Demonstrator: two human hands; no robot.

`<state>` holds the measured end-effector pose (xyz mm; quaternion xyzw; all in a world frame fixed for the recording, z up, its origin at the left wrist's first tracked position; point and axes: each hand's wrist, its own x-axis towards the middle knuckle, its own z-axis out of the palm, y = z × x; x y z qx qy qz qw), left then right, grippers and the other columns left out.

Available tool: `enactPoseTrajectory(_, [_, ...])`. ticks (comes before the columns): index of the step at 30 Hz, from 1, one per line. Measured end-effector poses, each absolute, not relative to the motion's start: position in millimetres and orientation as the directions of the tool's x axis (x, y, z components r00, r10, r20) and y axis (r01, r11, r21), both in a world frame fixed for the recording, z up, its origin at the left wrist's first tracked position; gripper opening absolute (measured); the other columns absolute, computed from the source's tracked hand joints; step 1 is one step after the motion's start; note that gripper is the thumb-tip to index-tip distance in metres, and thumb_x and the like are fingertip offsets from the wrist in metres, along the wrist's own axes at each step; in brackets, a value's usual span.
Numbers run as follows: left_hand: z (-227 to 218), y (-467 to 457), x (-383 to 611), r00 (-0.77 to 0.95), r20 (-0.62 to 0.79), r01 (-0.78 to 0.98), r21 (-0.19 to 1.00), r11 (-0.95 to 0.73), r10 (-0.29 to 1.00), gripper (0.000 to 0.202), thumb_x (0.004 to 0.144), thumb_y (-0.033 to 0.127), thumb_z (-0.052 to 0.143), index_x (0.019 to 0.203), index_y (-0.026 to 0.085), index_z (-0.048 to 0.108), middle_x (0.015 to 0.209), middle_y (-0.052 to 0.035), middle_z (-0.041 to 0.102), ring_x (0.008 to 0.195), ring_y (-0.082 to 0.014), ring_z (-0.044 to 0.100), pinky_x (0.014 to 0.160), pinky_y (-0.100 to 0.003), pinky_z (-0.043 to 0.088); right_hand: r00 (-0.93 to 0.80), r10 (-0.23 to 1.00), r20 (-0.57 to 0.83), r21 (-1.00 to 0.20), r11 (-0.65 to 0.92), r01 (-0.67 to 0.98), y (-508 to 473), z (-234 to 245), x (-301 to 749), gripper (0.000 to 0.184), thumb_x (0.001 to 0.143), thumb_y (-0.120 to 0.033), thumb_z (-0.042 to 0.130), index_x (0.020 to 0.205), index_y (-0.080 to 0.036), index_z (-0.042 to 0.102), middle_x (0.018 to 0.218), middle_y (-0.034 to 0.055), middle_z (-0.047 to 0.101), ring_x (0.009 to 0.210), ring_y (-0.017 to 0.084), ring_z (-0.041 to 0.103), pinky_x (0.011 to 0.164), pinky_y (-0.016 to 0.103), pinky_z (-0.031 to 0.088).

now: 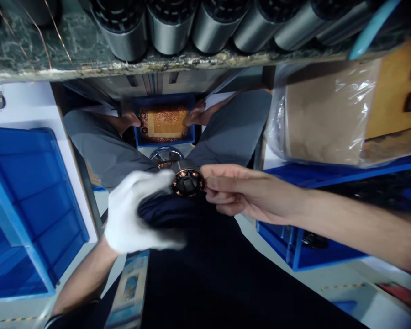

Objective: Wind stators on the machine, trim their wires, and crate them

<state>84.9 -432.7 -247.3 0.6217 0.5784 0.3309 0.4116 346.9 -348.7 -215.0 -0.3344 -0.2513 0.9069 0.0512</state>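
My right hand (236, 188), bare, pinches a small motor stator (189, 180) by its right side, over my lap. The stator is a dark metal ring with copper windings round its open end, which faces me. My left hand (133, 212) wears a white glove and is smeared by motion. Its thumb and fingers are spread wide apart, with the fingertips of the upper finger beside the stator's left edge. Whether they touch it I cannot tell.
Several silver cylinders (171, 34) with black tops line the bench edge (178, 66). A blue bin (164, 98) with copper scraps stands between my feet. Blue crates (37, 183) are at left, and a plastic-wrapped brown packet (325, 114) lies over a crate at right.
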Motion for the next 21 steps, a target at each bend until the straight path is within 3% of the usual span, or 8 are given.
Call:
enactPoseTrajectory(1, [-247, -429, 88, 0.143, 0.015, 0.456, 0.887, -0.080, 0.990, 0.061, 0.062, 0.065, 0.107, 0.107, 0.031, 0.086, 0.117, -0.0104, 0.085, 0.123, -0.0418, 0.081, 0.112, -0.060, 0.065, -0.774, 0.256, -0.579, -0.469, -0.881, 0.059, -351, -215, 347, 0.051, 0.106, -0.063, 0.079, 0.088, -0.026, 0.050, 0.071, -0.0117, 0.028, 0.059, 0.009, 0.017, 0.050, 0.025, 0.022])
enactPoseTrajectory(3, [-249, -418, 99, 0.197, 0.105, 0.423, 0.888, -0.182, 0.975, 0.053, 0.067, 0.055, 0.104, 0.109, 0.030, 0.084, 0.119, -0.0098, 0.085, 0.126, -0.0413, 0.080, 0.119, -0.062, 0.060, -0.792, 0.334, -0.511, -0.676, -0.725, 0.131, -348, -211, 346, 0.041, 0.113, -0.055, 0.072, 0.091, -0.025, 0.055, 0.070, -0.0102, 0.033, 0.057, 0.010, 0.023, 0.050, 0.026, 0.025])
enactPoseTrajectory(6, [-248, -405, 116, 0.384, -0.173, 0.241, 0.967, 0.082, 0.907, 0.025, 0.092, 0.044, 0.084, 0.107, 0.025, 0.080, 0.096, -0.0079, 0.083, 0.090, -0.0297, 0.083, 0.091, -0.047, 0.070, -0.875, 0.400, -0.273, -0.962, -0.104, 0.252, -328, -200, 347, 0.033, 0.114, -0.032, 0.069, 0.083, -0.025, 0.058, 0.071, -0.0053, 0.046, 0.061, 0.013, 0.032, 0.056, 0.032, 0.027])
enactPoseTrajectory(9, [-242, -407, 123, 0.575, -0.378, 0.164, 0.922, 0.350, 0.726, 0.024, 0.109, 0.039, 0.062, 0.106, 0.021, 0.077, 0.084, -0.0077, 0.079, 0.076, -0.0264, 0.080, 0.072, -0.040, 0.069, -0.918, 0.368, -0.146, -0.926, 0.275, 0.258, -305, -191, 356, 0.036, 0.107, -0.017, 0.070, 0.074, -0.026, 0.059, 0.068, -0.0033, 0.046, 0.065, 0.016, 0.032, 0.062, 0.036, 0.029])
enactPoseTrajectory(12, [-234, -411, 119, 0.364, -0.302, 0.371, 0.915, 0.160, 0.881, 0.041, 0.095, 0.029, 0.079, 0.136, 0.025, 0.072, 0.114, -0.0088, 0.084, 0.105, -0.0292, 0.083, 0.093, -0.042, 0.070, -0.884, 0.454, -0.113, -0.831, 0.444, 0.335, -292, -186, 372, 0.018, 0.106, -0.030, 0.082, 0.089, -0.031, 0.076, 0.076, -0.0027, 0.060, 0.074, 0.017, 0.051, 0.067, 0.035, 0.040])
enactPoseTrajectory(15, [-227, -406, 114, 0.338, -0.015, 0.553, 0.812, -0.186, 0.941, 0.050, 0.087, 0.019, 0.082, 0.135, 0.029, 0.074, 0.132, -0.0097, 0.081, 0.125, -0.0335, 0.077, 0.120, -0.052, 0.060, -0.830, 0.454, -0.324, -0.881, 0.175, 0.440, -292, -188, 381, 0.039, 0.086, -0.051, 0.103, 0.115, -0.032, 0.085, 0.104, 0.0024, 0.079, 0.091, 0.023, 0.073, 0.066, 0.033, 0.053])
enactPoseTrajectory(18, [-217, -391, 116, 0.440, 0.054, 0.513, 0.804, -0.301, 0.896, 0.009, 0.095, 0.023, 0.076, 0.102, 0.028, 0.074, 0.096, -0.0035, 0.078, 0.090, -0.0272, 0.075, 0.120, -0.055, 0.058, -0.819, 0.148, -0.554, -0.770, -0.464, 0.438, -302, -200, 378, 0.030, 0.094, -0.052, 0.095, 0.096, -0.026, 0.080, 0.095, 0.0047, 0.082, 0.080, 0.022, 0.079, 0.059, 0.031, 0.057])
enactPoseTrajectory(21, [-208, -380, 123, 0.473, -0.004, 0.475, 0.843, -0.251, 0.881, 0.019, 0.096, 0.031, 0.076, 0.082, 0.027, 0.064, 0.069, 0.0027, 0.059, 0.065, -0.0210, 0.060, 0.111, -0.053, 0.061, -0.819, -0.019, -0.574, -0.551, -0.730, 0.404, -316, -211, 369, 0.048, 0.100, -0.058, 0.086, 0.076, -0.025, 0.062, 0.073, -0.0008, 0.072, 0.061, 0.016, 0.070, 0.054, 0.029, 0.056])
